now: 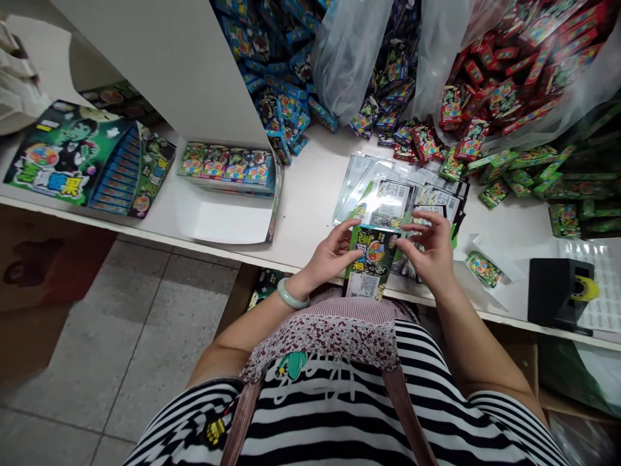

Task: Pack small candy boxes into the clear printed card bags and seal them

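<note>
A black and green printed packet (pixel 372 264), with a shiny top edge, is between my hands at the table's front edge. My left hand (pixel 332 254) grips its left side, thumb over the printed face and fingers behind. At the upper right corner, my right hand (pixel 431 254) pinches the packet between thumb and fingertips. Just beyond it lies a fanned stack of clear and printed packets (pixel 383 191), partly covered by my hands. To the right of my right hand, a single small green box (pixel 484 268) rests on a piece of white paper.
Heaps of small blue boxes (pixel 286 110), red boxes (pixel 504 90) and green boxes (pixel 528 169) lie at the back, some in clear plastic bags. An open display box (pixel 233 217) and a larger green carton (pixel 63 155) stand left. A black tape dispenser (pixel 555 291) sits right.
</note>
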The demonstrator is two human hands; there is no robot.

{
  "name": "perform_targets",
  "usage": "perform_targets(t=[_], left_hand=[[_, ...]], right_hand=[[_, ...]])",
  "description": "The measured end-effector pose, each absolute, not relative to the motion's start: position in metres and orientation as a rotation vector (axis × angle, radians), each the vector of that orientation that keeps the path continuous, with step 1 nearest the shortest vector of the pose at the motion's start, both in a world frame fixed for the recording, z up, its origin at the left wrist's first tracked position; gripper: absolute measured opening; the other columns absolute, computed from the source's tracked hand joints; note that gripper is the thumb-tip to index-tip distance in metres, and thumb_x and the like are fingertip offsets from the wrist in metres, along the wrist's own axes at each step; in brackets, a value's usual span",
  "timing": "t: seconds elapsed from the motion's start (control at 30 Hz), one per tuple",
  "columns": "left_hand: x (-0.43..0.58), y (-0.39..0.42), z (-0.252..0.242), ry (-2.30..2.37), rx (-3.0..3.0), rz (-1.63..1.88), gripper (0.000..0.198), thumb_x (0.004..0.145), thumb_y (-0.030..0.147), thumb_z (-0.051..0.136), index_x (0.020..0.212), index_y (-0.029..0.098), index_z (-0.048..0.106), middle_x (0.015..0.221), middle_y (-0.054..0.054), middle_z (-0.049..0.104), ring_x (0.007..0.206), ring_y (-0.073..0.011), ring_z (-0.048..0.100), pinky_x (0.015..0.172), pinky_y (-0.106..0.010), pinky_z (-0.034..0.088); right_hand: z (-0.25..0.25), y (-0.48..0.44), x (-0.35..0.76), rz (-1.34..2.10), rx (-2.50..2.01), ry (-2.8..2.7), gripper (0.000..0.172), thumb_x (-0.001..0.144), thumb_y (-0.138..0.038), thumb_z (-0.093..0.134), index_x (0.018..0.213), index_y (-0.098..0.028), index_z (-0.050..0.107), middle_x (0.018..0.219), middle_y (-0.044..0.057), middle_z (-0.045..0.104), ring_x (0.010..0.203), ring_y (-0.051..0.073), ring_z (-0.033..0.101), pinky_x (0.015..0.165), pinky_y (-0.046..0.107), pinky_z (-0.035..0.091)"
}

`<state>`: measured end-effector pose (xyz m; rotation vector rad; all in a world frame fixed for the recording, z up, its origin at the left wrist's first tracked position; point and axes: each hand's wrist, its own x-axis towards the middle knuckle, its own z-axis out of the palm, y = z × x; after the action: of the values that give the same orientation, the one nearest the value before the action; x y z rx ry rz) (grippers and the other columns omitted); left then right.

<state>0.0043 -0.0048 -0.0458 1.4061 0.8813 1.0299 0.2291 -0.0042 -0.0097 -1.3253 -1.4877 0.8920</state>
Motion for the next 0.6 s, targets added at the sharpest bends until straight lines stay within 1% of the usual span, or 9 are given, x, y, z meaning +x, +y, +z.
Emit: perform_targets(t=[0.13, 0.2, 0.27, 0.33, 0.4, 0.43, 0.5, 0.57, 0.6], left_hand=[[0.004, -0.002, -0.046, 0.846, 1.402, 1.014, 0.057, 0.089, 0.033, 0.07, 0.141, 0.031, 0.046, 0.119, -0.006, 0.069, 0.103, -0.0194, 0.07, 0.086, -0.034, 0.063], [0.005, 0.001, -0.043, 0.857, 1.413, 1.031, 0.051, 0.09, 0.034, 0.07, 0.136, 0.029, 0.05, 0.121, -0.007, 0.068, 0.104, -0.0189, 0.07, 0.086, -0.034, 0.063], [0.007, 0.005, -0.037, 0.899, 1.444, 1.091, 0.037, 0.091, 0.037, 0.068, 0.125, 0.026, 0.058, 0.12, -0.007, 0.067, 0.107, -0.0187, 0.069, 0.089, -0.034, 0.061], [0.01, 0.01, -0.03, 0.946, 1.468, 1.165, 0.021, 0.093, 0.038, 0.065, 0.108, 0.023, 0.065, 0.115, -0.007, 0.069, 0.108, -0.0185, 0.068, 0.093, -0.036, 0.059], [0.014, 0.015, -0.024, 0.983, 1.459, 1.206, 0.015, 0.095, 0.036, 0.064, 0.092, 0.021, 0.065, 0.105, -0.005, 0.071, 0.104, -0.0175, 0.068, 0.093, -0.037, 0.058], [0.016, 0.017, -0.022, 0.995, 1.434, 1.219, 0.014, 0.095, 0.034, 0.064, 0.09, 0.02, 0.065, 0.1, -0.005, 0.071, 0.1, -0.0165, 0.069, 0.091, -0.036, 0.059], [0.019, 0.021, -0.019, 0.993, 1.366, 1.229, 0.012, 0.092, 0.031, 0.067, 0.099, 0.022, 0.064, 0.094, -0.003, 0.071, 0.092, -0.0147, 0.07, 0.085, -0.033, 0.06], [0.019, 0.025, -0.018, 0.971, 1.318, 1.201, 0.028, 0.09, 0.03, 0.069, 0.116, 0.024, 0.061, 0.093, -0.002, 0.071, 0.088, -0.014, 0.07, 0.081, -0.032, 0.06], [0.018, 0.026, -0.018, 0.966, 1.313, 1.177, 0.032, 0.089, 0.031, 0.069, 0.119, 0.024, 0.06, 0.092, -0.002, 0.071, 0.087, -0.014, 0.07, 0.08, -0.031, 0.06]], right_hand=[[-0.024, -0.018, 0.222, 0.968, -1.373, -1.295, 0.029, 0.085, -0.038, 0.071, 0.107, -0.029, 0.054, 0.097, 0.001, 0.065, 0.077, 0.016, 0.067, 0.068, 0.031, 0.057], [-0.024, -0.019, 0.22, 0.964, -1.394, -1.283, 0.025, 0.087, -0.039, 0.068, 0.108, -0.028, 0.059, 0.095, 0.002, 0.067, 0.076, 0.017, 0.066, 0.069, 0.033, 0.057], [-0.02, -0.016, 0.22, 1.002, -1.388, -1.342, 0.022, 0.089, -0.039, 0.065, 0.107, -0.027, 0.063, 0.098, 0.003, 0.068, 0.078, 0.017, 0.067, 0.071, 0.034, 0.057], [-0.014, -0.011, 0.223, 1.014, -1.358, -1.431, 0.016, 0.09, -0.039, 0.062, 0.099, -0.026, 0.066, 0.098, 0.004, 0.069, 0.084, 0.019, 0.068, 0.073, 0.036, 0.057], [-0.009, -0.005, 0.227, 0.983, -1.328, -1.49, 0.015, 0.09, -0.039, 0.063, 0.088, -0.025, 0.066, 0.097, 0.005, 0.069, 0.093, 0.021, 0.067, 0.075, 0.037, 0.057], [-0.007, -0.001, 0.229, 0.979, -1.31, -1.489, 0.016, 0.089, -0.04, 0.064, 0.084, -0.025, 0.065, 0.096, 0.005, 0.069, 0.094, 0.022, 0.067, 0.074, 0.037, 0.057], [-0.004, 0.005, 0.232, 1.045, -1.27, -1.431, 0.016, 0.085, -0.041, 0.069, 0.086, -0.026, 0.063, 0.093, 0.004, 0.068, 0.09, 0.02, 0.066, 0.072, 0.035, 0.056], [-0.002, 0.009, 0.234, 1.151, -1.251, -1.375, 0.024, 0.082, -0.043, 0.073, 0.097, -0.027, 0.062, 0.089, 0.001, 0.066, 0.083, 0.018, 0.066, 0.067, 0.032, 0.056], [-0.001, 0.01, 0.234, 1.177, -1.255, -1.384, 0.027, 0.082, -0.044, 0.073, 0.101, -0.027, 0.062, 0.088, 0.001, 0.066, 0.082, 0.018, 0.065, 0.065, 0.031, 0.055]])
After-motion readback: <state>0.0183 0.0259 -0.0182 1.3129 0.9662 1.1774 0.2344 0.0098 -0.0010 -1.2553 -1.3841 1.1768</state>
